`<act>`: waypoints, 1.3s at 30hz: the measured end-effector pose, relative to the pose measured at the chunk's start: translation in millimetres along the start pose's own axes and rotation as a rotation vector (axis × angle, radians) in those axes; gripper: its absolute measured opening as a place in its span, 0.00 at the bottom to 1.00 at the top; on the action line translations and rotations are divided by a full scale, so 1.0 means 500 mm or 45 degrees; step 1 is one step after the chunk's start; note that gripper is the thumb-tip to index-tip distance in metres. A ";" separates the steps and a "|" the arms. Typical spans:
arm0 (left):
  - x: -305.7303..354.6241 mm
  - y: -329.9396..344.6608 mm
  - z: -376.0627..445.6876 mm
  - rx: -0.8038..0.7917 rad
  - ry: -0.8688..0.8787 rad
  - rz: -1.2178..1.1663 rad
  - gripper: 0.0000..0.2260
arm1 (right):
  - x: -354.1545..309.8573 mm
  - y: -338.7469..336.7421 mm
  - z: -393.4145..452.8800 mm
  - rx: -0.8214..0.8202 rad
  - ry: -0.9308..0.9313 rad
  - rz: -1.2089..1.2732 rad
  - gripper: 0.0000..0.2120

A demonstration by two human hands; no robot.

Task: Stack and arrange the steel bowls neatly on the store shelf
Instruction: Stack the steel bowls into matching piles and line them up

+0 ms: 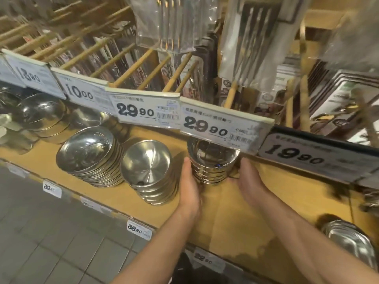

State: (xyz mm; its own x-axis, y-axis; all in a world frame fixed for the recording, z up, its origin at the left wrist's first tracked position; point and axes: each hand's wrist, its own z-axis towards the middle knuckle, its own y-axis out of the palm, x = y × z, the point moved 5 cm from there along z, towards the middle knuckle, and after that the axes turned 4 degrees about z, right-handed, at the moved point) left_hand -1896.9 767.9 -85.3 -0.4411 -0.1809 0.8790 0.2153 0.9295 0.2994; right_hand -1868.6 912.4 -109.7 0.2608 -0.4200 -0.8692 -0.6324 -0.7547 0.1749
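Head view: both hands reach onto the wooden shelf (235,212) and flank a small stack of steel bowls (212,162) — one on each side, hands apart w/ the stack between them. Left hand (189,185) lies against the stack's left side, fingers fairly straight and pointing away from the person, thumb side toward the bowls. Right hand (249,181) is at the stack's right lower edge, fingers reaching in behind and under it; fingertips are hidden by the bowls, so can't tell how firmly it holds. The stack sits upright on the shelf, top bowl partly tucked under a price tag reading 29.90 (223,126).

Just left of the left hand: a second stack of wider shallow bowls (149,171), leaning a bit, close to the hand but not clearly touching. Further left — a taller leaning stack of shallow bowls (92,156), then more steel bowls, some upside down (43,113), blurred.

Right of the right hand & nearer the person: a rectangular steel tray stack (352,240) at the shelf's edge. Above the right hand, a dark-framed tag reading 19.90 (307,156). Behind the tags, wooden dividers w/ packaged utensils (252,37) hanging in clear bags. Tiled floor (51,242) below left.
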 end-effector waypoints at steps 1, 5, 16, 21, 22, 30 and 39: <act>-0.005 -0.004 -0.006 0.020 0.008 -0.008 0.24 | -0.003 -0.003 -0.010 -0.010 -0.007 0.011 0.15; -0.024 -0.030 -0.057 0.097 -0.004 0.073 0.14 | -0.008 -0.040 -0.074 -0.049 0.000 0.021 0.25; 0.019 -0.161 -0.244 0.094 -0.270 0.409 0.16 | 0.030 -0.089 -0.288 0.004 -0.030 0.061 0.15; 0.064 -0.230 -0.284 0.048 -0.279 0.448 0.17 | 0.052 -0.023 -0.352 -0.135 -0.053 -0.023 0.10; 0.070 -0.250 -0.288 0.060 -0.286 0.428 0.17 | 0.056 -0.006 -0.360 -0.175 -0.053 -0.046 0.10; 0.162 -0.435 -0.259 0.250 -0.182 0.263 0.17 | 0.084 0.146 -0.397 -0.356 -0.011 -0.256 0.09; 0.274 -0.656 -0.126 0.216 -0.114 0.239 0.15 | 0.145 0.419 -0.376 -0.329 0.026 -0.267 0.08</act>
State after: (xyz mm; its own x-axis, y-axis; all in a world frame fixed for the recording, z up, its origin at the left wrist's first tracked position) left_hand -1972.9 418.1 -39.6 -0.4840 0.0221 0.8748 0.1551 0.9860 0.0609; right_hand -1845.3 629.0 -49.4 0.3824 -0.2498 -0.8896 -0.3580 -0.9276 0.1066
